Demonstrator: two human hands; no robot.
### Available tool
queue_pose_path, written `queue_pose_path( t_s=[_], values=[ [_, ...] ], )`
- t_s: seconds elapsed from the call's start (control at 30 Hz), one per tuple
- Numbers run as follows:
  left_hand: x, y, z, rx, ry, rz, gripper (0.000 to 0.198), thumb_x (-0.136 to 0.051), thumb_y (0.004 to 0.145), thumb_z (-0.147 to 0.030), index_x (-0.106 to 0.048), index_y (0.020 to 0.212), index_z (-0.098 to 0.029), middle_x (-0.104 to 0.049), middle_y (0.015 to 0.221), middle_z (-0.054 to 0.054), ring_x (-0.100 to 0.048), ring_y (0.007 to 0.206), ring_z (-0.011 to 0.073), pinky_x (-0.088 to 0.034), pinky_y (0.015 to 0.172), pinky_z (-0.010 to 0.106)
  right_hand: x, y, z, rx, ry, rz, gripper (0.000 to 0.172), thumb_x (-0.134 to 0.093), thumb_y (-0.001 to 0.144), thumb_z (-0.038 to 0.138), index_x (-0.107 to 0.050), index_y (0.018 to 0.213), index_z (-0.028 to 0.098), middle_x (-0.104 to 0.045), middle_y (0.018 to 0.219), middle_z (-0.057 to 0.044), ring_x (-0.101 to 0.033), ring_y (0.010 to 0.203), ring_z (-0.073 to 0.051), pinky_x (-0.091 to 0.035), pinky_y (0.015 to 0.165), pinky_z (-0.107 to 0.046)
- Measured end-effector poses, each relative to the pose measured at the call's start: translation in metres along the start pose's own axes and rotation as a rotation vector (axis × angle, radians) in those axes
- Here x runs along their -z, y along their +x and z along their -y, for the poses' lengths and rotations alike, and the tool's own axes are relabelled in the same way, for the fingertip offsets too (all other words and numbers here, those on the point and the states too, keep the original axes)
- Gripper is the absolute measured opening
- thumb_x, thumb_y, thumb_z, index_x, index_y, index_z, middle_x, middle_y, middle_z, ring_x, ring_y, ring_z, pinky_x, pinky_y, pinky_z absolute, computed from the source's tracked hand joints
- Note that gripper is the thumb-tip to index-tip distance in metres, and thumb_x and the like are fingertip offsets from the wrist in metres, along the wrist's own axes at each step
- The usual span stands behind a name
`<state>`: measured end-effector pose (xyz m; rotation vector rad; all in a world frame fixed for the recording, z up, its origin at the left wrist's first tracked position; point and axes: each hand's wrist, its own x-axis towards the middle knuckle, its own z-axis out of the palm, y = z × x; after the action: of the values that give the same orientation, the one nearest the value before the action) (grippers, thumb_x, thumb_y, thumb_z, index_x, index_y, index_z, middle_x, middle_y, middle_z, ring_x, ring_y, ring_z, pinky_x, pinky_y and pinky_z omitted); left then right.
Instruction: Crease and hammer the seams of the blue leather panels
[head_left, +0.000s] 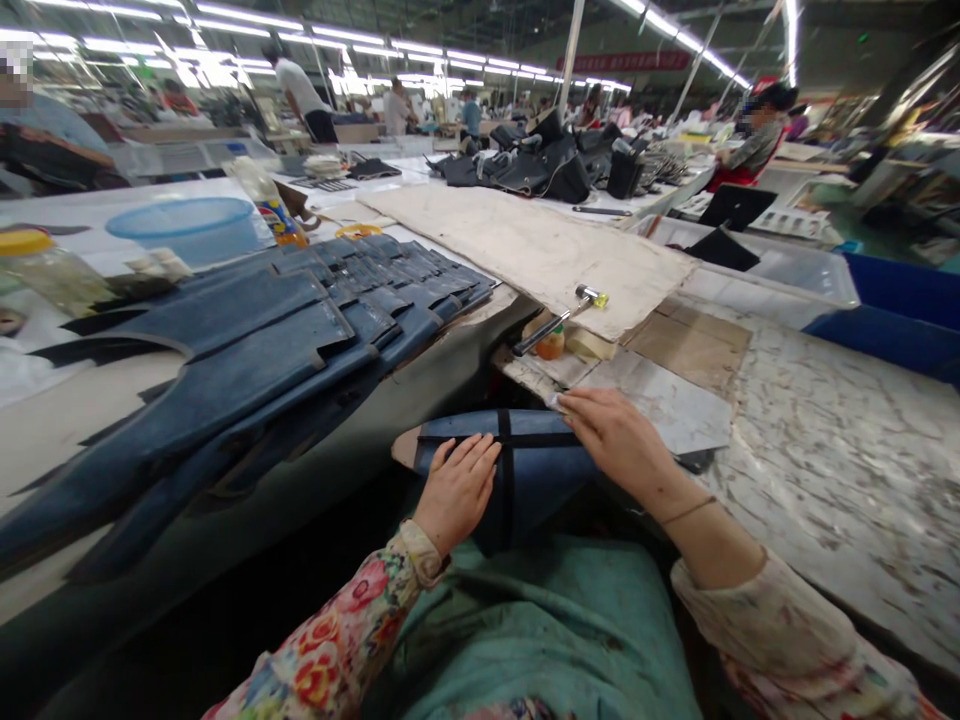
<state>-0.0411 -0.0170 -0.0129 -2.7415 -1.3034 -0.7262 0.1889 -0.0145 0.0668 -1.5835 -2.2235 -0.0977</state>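
Note:
A blue leather-like panel (536, 495) with crossing black strips lies over a rounded support above my lap. My left hand (457, 490) rests flat on its left part, fingers stretched out close to where the strips cross. At the panel's right end is my right hand (619, 435), fingers pressed together. A small white piece (553, 400) shows at its fingertips; whether it is cloth or something else I cannot make out. Part of the panel is hidden under both hands. To the left, several similar blue panels (262, 330) lie overlapped in rows on a table.
A hammer (559, 328) lies beyond my right hand, by a small orange-capped container (550, 343). A pale board (525, 240) spans the table behind. Blue basin (184, 225) and yellow-lidded jar (52, 270) stand left, a clear bin (795, 270) right. Other people work farther off.

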Motion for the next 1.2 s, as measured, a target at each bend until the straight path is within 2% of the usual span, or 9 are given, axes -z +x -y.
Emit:
queue_pose_path(
  t_s=[0.1,0.17,0.37,0.47,0.93,1.07,1.2],
  values=[
    [0.003,-0.003,0.004,0.008,0.02,-0.013,0.033,-0.038,0.091,-0.023,-0.054,0.12,-0.02,-0.058,0.125,0.006,-0.051,0.116,0.0194,-0.03,0.101,0.04,0.009,0.008,0.018,0.088,0.099,-0.036,0.028,-0.044,0.09,0.024,-0.063,0.11,0.019,-0.064,0.11,-0.007,-0.055,0.101,-0.019,-0.043,0.093,-0.036],
    [0.005,-0.006,0.006,0.023,0.038,-0.026,0.032,-0.039,0.091,-0.023,-0.055,0.119,-0.02,-0.058,0.124,0.006,-0.052,0.114,0.0199,-0.031,0.1,0.04,0.003,0.007,0.028,0.126,0.145,-0.029,0.029,-0.044,0.09,0.023,-0.062,0.112,0.019,-0.063,0.111,-0.006,-0.054,0.102,-0.019,-0.044,0.093,-0.035],
    [0.006,-0.013,0.014,0.07,0.055,-0.004,0.033,-0.04,0.091,-0.023,-0.054,0.12,-0.019,-0.059,0.124,0.005,-0.052,0.114,0.0204,-0.031,0.099,0.039,-0.052,-0.006,0.043,0.126,0.163,0.084,0.028,-0.046,0.089,0.018,-0.063,0.111,0.019,-0.064,0.11,-0.006,-0.053,0.1,-0.019,-0.046,0.09,-0.033],
    [0.007,-0.016,0.019,0.087,0.058,0.01,0.033,-0.04,0.091,-0.024,-0.054,0.121,-0.02,-0.059,0.123,0.005,-0.052,0.113,0.0205,-0.03,0.1,0.039,-0.068,-0.004,0.053,0.125,0.143,0.13,0.027,-0.045,0.089,0.019,-0.063,0.111,0.017,-0.064,0.11,-0.006,-0.052,0.1,-0.02,-0.047,0.089,-0.033],
    [0.022,-0.04,0.057,0.261,0.088,0.014,0.032,-0.04,0.091,-0.028,-0.056,0.117,-0.019,-0.06,0.119,0.007,-0.053,0.108,0.0227,-0.035,0.095,0.04,-0.089,0.037,0.101,0.218,0.158,0.248,0.029,-0.039,0.092,0.02,-0.062,0.109,0.021,-0.063,0.11,-0.004,-0.051,0.1,-0.017,-0.046,0.086,-0.028],
    [0.021,-0.05,0.065,0.349,0.085,-0.016,0.033,-0.043,0.09,-0.033,-0.056,0.117,-0.018,-0.06,0.119,0.009,-0.052,0.109,0.0246,-0.036,0.095,0.043,-0.095,0.048,0.115,0.259,0.144,0.278,0.028,-0.039,0.091,0.019,-0.061,0.11,0.022,-0.062,0.109,-0.004,-0.05,0.098,-0.018,-0.047,0.08,-0.028],
    [0.016,-0.052,0.065,0.397,0.061,-0.026,0.037,-0.043,0.089,-0.035,-0.054,0.119,-0.016,-0.058,0.12,0.01,-0.05,0.111,0.0249,-0.037,0.095,0.043,-0.098,0.05,0.12,0.25,0.151,0.269,0.027,-0.04,0.091,0.019,-0.06,0.109,0.021,-0.062,0.109,-0.004,-0.05,0.098,-0.019,-0.048,0.079,-0.028]
  ],
)
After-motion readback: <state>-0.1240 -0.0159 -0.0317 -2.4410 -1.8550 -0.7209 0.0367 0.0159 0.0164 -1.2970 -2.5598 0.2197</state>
